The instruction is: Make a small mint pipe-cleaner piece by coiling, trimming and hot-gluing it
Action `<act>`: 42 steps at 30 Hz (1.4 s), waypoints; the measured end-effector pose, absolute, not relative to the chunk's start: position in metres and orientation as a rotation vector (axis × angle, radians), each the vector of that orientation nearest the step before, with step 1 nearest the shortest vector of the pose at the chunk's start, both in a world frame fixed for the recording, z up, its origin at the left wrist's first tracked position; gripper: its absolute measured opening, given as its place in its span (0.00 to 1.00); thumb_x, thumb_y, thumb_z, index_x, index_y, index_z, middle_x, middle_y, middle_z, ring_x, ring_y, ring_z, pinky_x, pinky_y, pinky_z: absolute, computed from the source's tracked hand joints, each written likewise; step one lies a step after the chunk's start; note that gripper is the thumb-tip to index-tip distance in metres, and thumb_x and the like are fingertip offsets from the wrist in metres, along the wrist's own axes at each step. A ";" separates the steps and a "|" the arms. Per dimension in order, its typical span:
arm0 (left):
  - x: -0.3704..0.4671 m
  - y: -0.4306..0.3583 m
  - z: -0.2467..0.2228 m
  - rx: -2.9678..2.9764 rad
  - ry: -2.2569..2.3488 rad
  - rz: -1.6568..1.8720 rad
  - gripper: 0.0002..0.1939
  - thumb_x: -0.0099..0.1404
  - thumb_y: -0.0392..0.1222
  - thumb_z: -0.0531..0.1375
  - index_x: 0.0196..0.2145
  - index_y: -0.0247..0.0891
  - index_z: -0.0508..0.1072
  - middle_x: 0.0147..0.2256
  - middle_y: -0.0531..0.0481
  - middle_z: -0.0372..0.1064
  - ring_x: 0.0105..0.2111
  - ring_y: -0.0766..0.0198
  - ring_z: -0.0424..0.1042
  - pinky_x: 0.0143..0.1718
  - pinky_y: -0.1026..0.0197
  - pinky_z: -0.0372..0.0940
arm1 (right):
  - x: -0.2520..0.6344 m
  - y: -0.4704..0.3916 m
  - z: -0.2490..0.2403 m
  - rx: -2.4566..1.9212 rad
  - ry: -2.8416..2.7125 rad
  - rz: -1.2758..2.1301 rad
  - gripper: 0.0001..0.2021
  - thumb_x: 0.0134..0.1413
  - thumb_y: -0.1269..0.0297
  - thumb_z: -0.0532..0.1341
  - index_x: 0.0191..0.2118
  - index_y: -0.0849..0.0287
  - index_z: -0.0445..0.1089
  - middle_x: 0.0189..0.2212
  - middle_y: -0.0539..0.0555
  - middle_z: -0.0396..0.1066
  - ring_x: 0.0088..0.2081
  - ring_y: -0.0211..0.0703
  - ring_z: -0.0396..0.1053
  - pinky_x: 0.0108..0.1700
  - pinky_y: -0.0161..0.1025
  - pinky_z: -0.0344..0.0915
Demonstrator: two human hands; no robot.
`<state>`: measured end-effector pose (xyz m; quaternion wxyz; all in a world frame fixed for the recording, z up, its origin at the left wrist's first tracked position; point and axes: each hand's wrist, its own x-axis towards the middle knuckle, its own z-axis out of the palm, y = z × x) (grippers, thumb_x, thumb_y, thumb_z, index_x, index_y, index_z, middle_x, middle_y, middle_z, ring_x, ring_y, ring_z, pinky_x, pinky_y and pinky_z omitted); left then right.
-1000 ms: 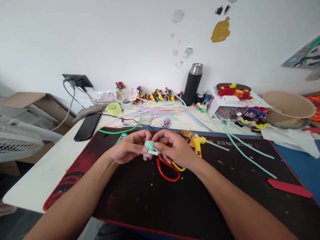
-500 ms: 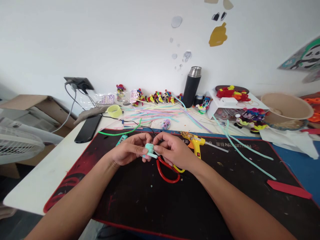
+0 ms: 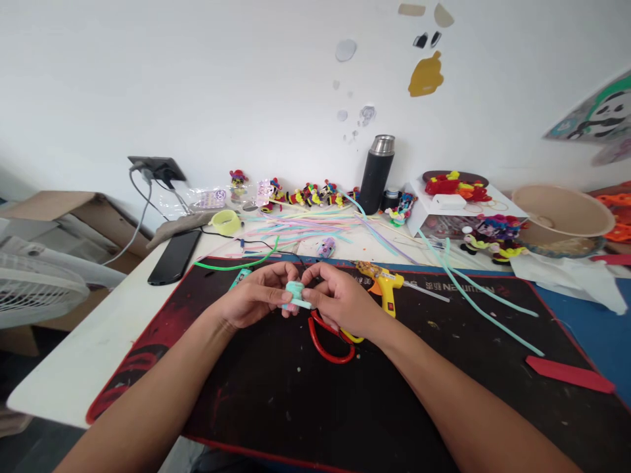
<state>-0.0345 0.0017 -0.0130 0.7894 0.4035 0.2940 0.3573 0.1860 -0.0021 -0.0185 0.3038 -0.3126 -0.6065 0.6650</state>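
Left hand (image 3: 257,293) grasps the mint chenille piece (image 3: 294,290), right hand (image 3: 340,297) pinching its right side; uneven pressure could deform it.

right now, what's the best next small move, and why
Probably tuck the protruding end of the mint-green piece inward with the right grip, since that end sticks out toward it while the left grip pinches the piece.

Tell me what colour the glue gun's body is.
Yellow; the glue gun shows best in the head view.
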 end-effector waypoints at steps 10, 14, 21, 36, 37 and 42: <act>-0.033 0.002 -0.016 0.876 0.692 0.808 0.16 0.53 0.32 0.76 0.36 0.36 0.74 0.31 0.51 0.76 0.28 0.63 0.79 0.26 0.66 0.74 | 0.184 -0.001 -0.019 -0.867 -1.548 1.765 0.06 0.68 0.63 0.62 0.45 0.55 0.64 0.19 0.41 0.66 0.13 0.30 0.54 0.16 0.28 0.49; -0.032 0.003 -0.016 0.856 0.742 0.810 0.17 0.53 0.32 0.76 0.36 0.36 0.74 0.31 0.51 0.76 0.28 0.63 0.80 0.26 0.66 0.73 | 0.184 0.000 -0.020 -0.914 -1.626 1.672 0.04 0.67 0.65 0.61 0.44 0.56 0.65 0.19 0.40 0.65 0.13 0.30 0.54 0.18 0.29 0.49; -0.031 0.002 -0.012 0.917 0.773 0.807 0.16 0.53 0.31 0.75 0.35 0.36 0.74 0.30 0.51 0.76 0.28 0.63 0.79 0.26 0.66 0.72 | 0.185 0.002 -0.021 -0.946 -1.701 1.608 0.03 0.67 0.65 0.60 0.43 0.55 0.65 0.19 0.41 0.64 0.15 0.32 0.56 0.21 0.30 0.50; -0.035 0.003 -0.007 0.996 0.838 0.607 0.13 0.53 0.32 0.74 0.33 0.36 0.73 0.28 0.48 0.78 0.26 0.64 0.77 0.26 0.66 0.72 | 0.189 -0.001 -0.012 -1.020 -2.002 1.387 0.02 0.65 0.67 0.60 0.42 0.55 0.66 0.19 0.42 0.66 0.21 0.35 0.56 0.27 0.32 0.51; -0.035 0.003 -0.008 0.997 0.840 0.610 0.13 0.54 0.32 0.74 0.33 0.35 0.73 0.28 0.48 0.78 0.26 0.64 0.77 0.26 0.66 0.72 | 0.189 -0.001 -0.012 -1.024 -2.000 1.391 0.02 0.65 0.67 0.60 0.41 0.55 0.66 0.19 0.42 0.66 0.21 0.35 0.56 0.27 0.32 0.51; -0.035 0.003 -0.010 0.992 0.829 0.613 0.14 0.53 0.33 0.74 0.33 0.35 0.74 0.28 0.49 0.77 0.26 0.64 0.77 0.26 0.66 0.72 | 0.189 -0.001 -0.013 -1.023 -1.991 1.429 0.02 0.65 0.67 0.60 0.40 0.55 0.65 0.18 0.41 0.64 0.21 0.35 0.55 0.26 0.32 0.51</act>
